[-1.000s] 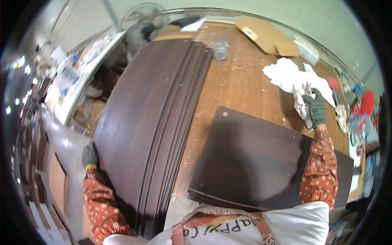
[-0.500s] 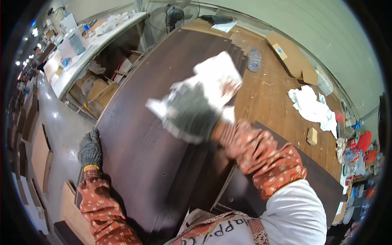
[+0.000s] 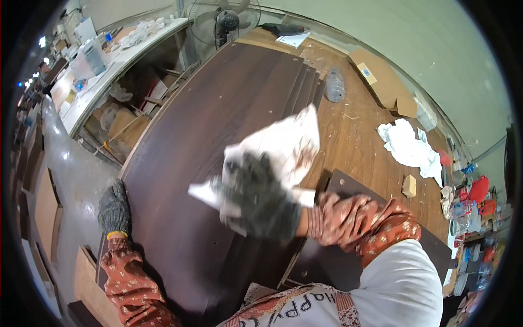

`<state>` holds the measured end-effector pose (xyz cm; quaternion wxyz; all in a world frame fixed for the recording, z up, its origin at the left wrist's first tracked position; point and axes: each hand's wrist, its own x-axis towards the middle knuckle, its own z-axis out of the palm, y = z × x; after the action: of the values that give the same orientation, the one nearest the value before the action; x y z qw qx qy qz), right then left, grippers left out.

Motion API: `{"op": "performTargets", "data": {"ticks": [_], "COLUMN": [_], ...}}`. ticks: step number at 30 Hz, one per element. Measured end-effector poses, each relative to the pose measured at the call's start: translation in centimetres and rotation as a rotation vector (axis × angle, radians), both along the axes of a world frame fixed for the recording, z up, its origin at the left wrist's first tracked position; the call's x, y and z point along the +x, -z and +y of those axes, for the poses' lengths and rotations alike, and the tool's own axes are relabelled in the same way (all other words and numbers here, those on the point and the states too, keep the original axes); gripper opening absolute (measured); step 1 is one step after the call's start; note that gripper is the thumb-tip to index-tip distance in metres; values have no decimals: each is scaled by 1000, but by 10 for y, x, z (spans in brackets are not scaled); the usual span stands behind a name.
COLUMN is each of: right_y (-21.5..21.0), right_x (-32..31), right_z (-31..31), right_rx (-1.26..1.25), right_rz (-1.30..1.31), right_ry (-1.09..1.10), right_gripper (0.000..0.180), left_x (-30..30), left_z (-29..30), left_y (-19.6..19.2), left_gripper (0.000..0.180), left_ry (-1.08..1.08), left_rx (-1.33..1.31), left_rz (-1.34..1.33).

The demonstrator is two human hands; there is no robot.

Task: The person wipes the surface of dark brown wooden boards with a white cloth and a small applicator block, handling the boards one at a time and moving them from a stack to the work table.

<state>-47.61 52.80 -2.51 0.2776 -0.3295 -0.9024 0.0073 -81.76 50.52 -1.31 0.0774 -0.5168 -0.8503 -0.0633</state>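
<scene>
My right hand [image 3: 256, 199], in a dark grey knit glove, grips a stained white cloth [image 3: 286, 144] and holds it flat on the top board of a stack of long dark brown boards [image 3: 218, 114]. The stack lies lengthwise on a wooden workbench [image 3: 359, 141]. At the stack's near left edge rests my left hand [image 3: 114, 207], gloved too, with its fingers curled over the board's rim. Both forearms wear orange patterned sleeves.
A smaller dark board [image 3: 348, 182] lies to the right under my right arm. On the bench are a crumpled white rag [image 3: 408, 147], a wood block [image 3: 408, 185], a clear plastic bottle [image 3: 334, 87] and flat cardboard [image 3: 381, 76]. A fan [image 3: 224, 22] stands behind.
One second ago my right hand was at the white rags on the bench's far right. It has swung left with a cloth onto the dark boards. My left hand stays at the stack's edge.
</scene>
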Motion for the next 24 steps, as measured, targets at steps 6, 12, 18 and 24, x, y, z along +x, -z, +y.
{"op": "performTargets", "data": {"ticks": [6, 12, 18, 24], "right_y": [-27, 4, -13, 12], "right_x": [49, 139, 80, 75], "right_z": [111, 291, 166, 129], "right_rx": [383, 34, 302, 250], "right_rz": [-84, 180, -502, -76], "right_ry": [141, 614, 498, 427], "right_gripper": [44, 35, 36, 46], "left_x": [4, -5, -19, 14], "left_z": [7, 2, 0, 7], "left_y": [3, 6, 11, -5], "left_gripper": [53, 42, 35, 52], "left_ry": [-160, 30, -103, -186], "left_rx": [75, -56, -172, -1], "left_rz": [-200, 69, 26, -126]}}
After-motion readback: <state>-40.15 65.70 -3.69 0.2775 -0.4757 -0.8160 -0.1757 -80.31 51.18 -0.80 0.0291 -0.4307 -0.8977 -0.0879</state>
